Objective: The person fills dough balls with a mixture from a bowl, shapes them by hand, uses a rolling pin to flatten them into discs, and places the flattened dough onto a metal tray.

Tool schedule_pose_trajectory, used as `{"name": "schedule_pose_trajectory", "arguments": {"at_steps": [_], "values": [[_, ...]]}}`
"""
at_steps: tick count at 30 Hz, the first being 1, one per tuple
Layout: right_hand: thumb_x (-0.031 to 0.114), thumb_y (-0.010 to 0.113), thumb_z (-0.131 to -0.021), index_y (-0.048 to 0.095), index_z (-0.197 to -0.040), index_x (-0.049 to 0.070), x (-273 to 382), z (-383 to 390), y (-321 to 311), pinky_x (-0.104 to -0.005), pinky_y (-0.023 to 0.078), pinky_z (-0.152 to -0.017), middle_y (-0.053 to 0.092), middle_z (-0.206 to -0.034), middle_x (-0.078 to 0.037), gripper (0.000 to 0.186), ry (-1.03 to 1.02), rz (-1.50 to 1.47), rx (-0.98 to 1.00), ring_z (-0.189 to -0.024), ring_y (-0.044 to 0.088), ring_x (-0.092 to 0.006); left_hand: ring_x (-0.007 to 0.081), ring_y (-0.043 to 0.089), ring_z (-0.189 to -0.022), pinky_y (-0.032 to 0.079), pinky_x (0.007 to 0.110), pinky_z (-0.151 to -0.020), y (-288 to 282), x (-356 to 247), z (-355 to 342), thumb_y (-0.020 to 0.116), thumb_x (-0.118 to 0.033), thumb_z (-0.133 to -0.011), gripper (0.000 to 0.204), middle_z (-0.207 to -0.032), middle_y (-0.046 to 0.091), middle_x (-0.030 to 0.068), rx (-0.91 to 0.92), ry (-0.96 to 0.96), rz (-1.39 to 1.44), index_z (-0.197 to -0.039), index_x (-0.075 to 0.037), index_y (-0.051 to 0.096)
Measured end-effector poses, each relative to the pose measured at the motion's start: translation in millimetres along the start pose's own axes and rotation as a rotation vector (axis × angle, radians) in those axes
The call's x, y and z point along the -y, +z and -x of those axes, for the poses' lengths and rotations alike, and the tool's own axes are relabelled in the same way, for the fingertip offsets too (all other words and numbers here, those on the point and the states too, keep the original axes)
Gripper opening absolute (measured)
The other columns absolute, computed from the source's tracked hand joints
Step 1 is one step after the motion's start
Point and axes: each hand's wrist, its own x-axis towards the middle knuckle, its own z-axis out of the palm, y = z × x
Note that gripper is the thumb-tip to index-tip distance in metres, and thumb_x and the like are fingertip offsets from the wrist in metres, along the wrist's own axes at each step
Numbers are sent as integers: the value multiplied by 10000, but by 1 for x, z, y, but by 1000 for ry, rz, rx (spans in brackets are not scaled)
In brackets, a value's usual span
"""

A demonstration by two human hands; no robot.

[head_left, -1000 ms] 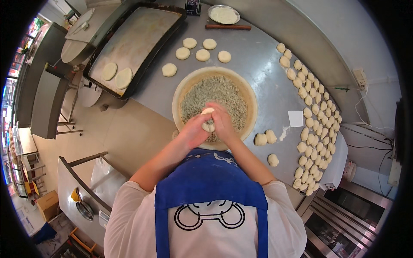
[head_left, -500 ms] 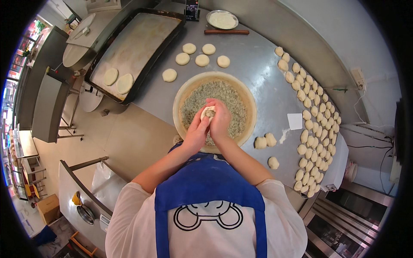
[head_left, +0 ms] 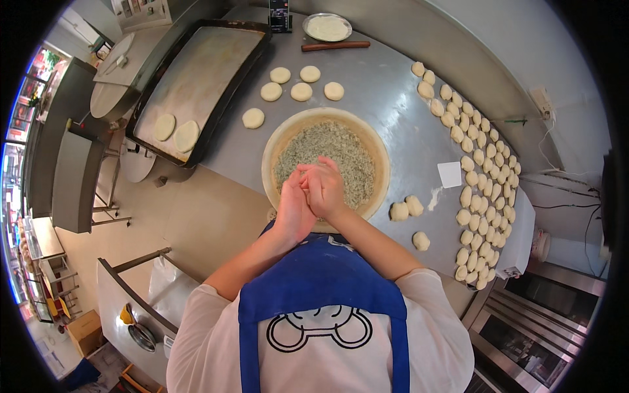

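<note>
Above a wide cream bowl (head_left: 269,154) of green-flecked, crumbly filling (head_left: 359,157), my two hands press together. My left hand (head_left: 295,211) cups from the left, its palm turned inward. Over it, my right hand (head_left: 324,190) closes with bent fingers. The stuffed dough ball seen in them a moment earlier is hidden between the palms. Beyond the bowl lie several flattened dough rounds (head_left: 301,92), on the steel worktable (head_left: 386,98). To the right of the bowl sit a few dough lumps (head_left: 399,211).
A black-rimmed baking tray (head_left: 226,59) at the left holds two flat dough rounds (head_left: 187,135). Rows of small dough pieces (head_left: 485,177) line the right side, near a white square card (head_left: 449,174). At the back are a rolling pin (head_left: 335,46), a plate of flour (head_left: 327,27) and a phone (head_left: 280,14).
My hands have closed over the dough, whose open top with filling showed earlier. The right fingers now fold across the left hand. The view has shifted slightly.
</note>
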Motion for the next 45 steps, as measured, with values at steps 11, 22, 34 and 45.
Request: {"name": "schedule_pose_trajectory", "arguments": {"at_steps": [11, 22, 34, 45], "values": [[104, 530, -914, 654, -1021, 40, -2, -16, 19, -444, 519, -901, 686, -774, -140, 176, 351, -34, -194, -783, 669, -327, 201, 491, -1338, 417, 378, -1122, -24, 12, -28, 407, -335, -1113, 423, -1427, 502, 78, -116, 134, -345, -1465, -102, 399], [170, 449, -1013, 700, -1141, 52, -44, 26, -45, -460, 401, -1083, 662, -1223, -176, 305, 192, -107, -117, -1198, 586, -333, 225, 464, -1381, 402, 423, -1152, -4, 34, -48, 303, -403, -1122, 499, -1470, 484, 99, -41, -103, -404, -1485, -67, 375], [196, 497, -1029, 704, -1117, 45, -227, 139, -236, -487, 354, -1099, 676, -1285, -115, 271, 445, 780, -113, -1360, 505, -315, 320, 483, -1349, 350, 462, -1151, -37, 29, -36, 308, -579, -1073, 713, -1472, 499, 177, -452, -246, -493, -1524, -30, 369], [128, 460, -1024, 684, -1120, 12, -178, 98, -190, -454, 417, -1040, 721, -1183, -142, 270, 512, 272, -554, -1225, 617, -326, 289, 522, -1305, 387, 440, -1147, -47, 57, -22, 467, -356, -1068, 510, -1444, 524, 163, -371, -196, -410, -1434, -1, 473]]}}
